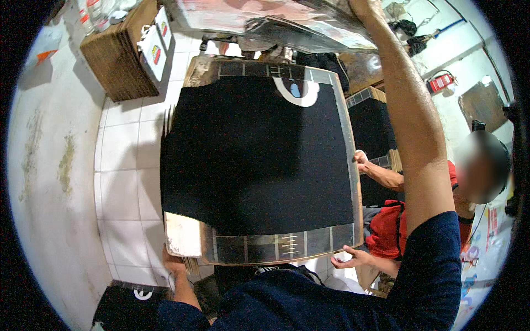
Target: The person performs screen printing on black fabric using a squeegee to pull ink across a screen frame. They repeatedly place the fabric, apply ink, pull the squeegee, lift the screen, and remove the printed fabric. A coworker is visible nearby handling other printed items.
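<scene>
A black fabric panel (248, 154) lies flat over a board (185, 234) with grey, line-marked end strips. Near its far right corner is a white curved print with a blue spot (295, 90). My left hand (175, 265) is closed round the near left corner of the board, its fingertips partly hidden. My right arm reaches up and far; my right hand (364, 6) is at the edge of a raised, paint-stained printing frame (314, 33). The picture's edge cuts off its fingers. A co-worker's two hands (350, 258) are at the board's right side.
More boards with black fabric (371, 129) stand at the right, beside the co-worker in red (386, 229). Another printed black piece (130, 306) lies at lower left. A stack of brown boards (118, 60) stands far left by the wall. A fire extinguisher (441, 83) hangs at right.
</scene>
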Demonstrator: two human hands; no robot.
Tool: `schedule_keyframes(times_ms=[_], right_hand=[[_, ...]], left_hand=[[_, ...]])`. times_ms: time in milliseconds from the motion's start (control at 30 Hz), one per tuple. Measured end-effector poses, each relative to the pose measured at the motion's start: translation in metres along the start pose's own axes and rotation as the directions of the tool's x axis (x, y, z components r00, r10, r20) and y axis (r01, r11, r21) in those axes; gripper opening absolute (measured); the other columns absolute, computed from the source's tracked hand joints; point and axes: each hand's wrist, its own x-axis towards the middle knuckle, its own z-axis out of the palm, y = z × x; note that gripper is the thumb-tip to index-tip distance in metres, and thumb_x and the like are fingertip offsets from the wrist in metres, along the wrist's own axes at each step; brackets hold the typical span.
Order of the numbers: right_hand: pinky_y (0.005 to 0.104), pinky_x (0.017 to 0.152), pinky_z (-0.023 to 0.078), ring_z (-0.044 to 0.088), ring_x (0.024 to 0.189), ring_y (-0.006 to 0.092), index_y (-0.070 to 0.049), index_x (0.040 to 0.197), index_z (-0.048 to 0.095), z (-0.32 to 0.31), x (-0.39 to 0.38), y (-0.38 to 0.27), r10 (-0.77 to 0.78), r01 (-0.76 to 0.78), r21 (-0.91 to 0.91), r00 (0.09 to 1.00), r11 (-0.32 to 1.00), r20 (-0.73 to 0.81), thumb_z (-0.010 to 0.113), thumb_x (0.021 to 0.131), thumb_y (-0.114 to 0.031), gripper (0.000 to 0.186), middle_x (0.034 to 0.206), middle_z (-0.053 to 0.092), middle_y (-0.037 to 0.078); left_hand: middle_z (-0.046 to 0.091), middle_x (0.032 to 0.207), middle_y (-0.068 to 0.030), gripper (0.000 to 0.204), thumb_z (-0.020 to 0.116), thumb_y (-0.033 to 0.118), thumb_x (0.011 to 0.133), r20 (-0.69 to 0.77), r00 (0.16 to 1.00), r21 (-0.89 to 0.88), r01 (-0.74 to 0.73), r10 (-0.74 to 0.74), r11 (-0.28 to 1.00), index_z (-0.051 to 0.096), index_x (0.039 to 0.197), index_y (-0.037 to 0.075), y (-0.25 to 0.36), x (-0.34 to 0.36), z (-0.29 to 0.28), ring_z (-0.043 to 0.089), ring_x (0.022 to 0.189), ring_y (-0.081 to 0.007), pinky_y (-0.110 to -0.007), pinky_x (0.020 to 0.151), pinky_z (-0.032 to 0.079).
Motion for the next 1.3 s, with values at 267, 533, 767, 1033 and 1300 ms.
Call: schedule_keyframes(times_ms=[267, 533, 767, 1033, 1300], right_hand=[[0.0427, 0.089, 0.052, 0.069, 0.100, 0.0328, -0.008, 0.105, 0.078, -0.010, 0.016, 0.004, 0.082, -0.081, -0.118, 0.997, 0.990, 0.008, 0.058, 0.087, -0.049, 0.049, 0.103, 0.075, 0.018], [0.0447, 0.095, 0.052, 0.068, 0.110, 0.0355, -0.009, 0.108, 0.077, -0.017, 0.025, 0.001, 0.155, -0.153, -0.079, 0.988, 0.985, 0.014, 0.057, 0.087, -0.048, 0.049, 0.111, 0.073, 0.019], [0.0467, 0.099, 0.051, 0.065, 0.118, 0.0394, 0.001, 0.116, 0.071, -0.013, 0.034, 0.010, 0.190, -0.190, -0.111, 0.982, 0.976, -0.014, 0.054, 0.088, -0.053, 0.063, 0.122, 0.069, 0.025], [0.0481, 0.096, 0.052, 0.067, 0.113, 0.0390, -0.004, 0.115, 0.073, -0.011, 0.028, 0.014, 0.172, -0.171, -0.047, 0.985, 0.984, 0.011, 0.054, 0.089, -0.059, 0.064, 0.118, 0.071, 0.023], [0.0472, 0.093, 0.054, 0.069, 0.108, 0.0372, -0.013, 0.110, 0.077, -0.012, 0.008, 0.013, 0.170, -0.168, -0.080, 0.985, 0.983, 0.018, 0.057, 0.088, -0.057, 0.053, 0.112, 0.073, 0.019]], left_hand=[[0.071, 0.091, -0.0221, 0.040, 0.052, 0.037, 0.103, -0.099, 0.878, 0.979, 0.000, 0.468, 0.206, 0.069, 0.096, 0.002, 0.088, 0.031, 0.060, 0.068, 0.089, -0.0382, -0.047, 0.079, 0.052], [0.071, 0.093, -0.0229, 0.042, 0.058, 0.046, 0.098, 0.089, 0.649, 0.964, 0.134, 0.756, -0.229, 0.073, 0.099, 0.007, 0.391, -0.022, 0.163, 0.065, 0.085, -0.0473, -0.056, 0.071, 0.048], [0.061, 0.071, -0.0100, 0.052, 0.056, 0.044, 0.104, 0.159, 0.393, 0.987, -0.060, 0.906, -0.147, 0.065, 0.092, -0.007, 0.599, -0.233, 0.058, 0.043, 0.068, -0.0194, -0.039, 0.065, 0.042], [0.068, 0.118, -0.0122, 0.048, 0.062, 0.034, 0.099, -0.380, 0.512, 0.729, -0.346, 0.770, 0.590, 0.067, 0.123, -0.006, 0.623, -0.361, -0.022, 0.060, 0.105, -0.0225, -0.038, 0.098, 0.045], [0.063, 0.084, -0.0023, 0.028, 0.063, 0.024, 0.099, -0.327, 0.638, 0.736, -0.291, 0.697, 0.612, 0.069, 0.086, 0.000, 0.347, -0.183, 0.042, 0.051, 0.078, -0.0170, -0.036, 0.076, 0.045]])
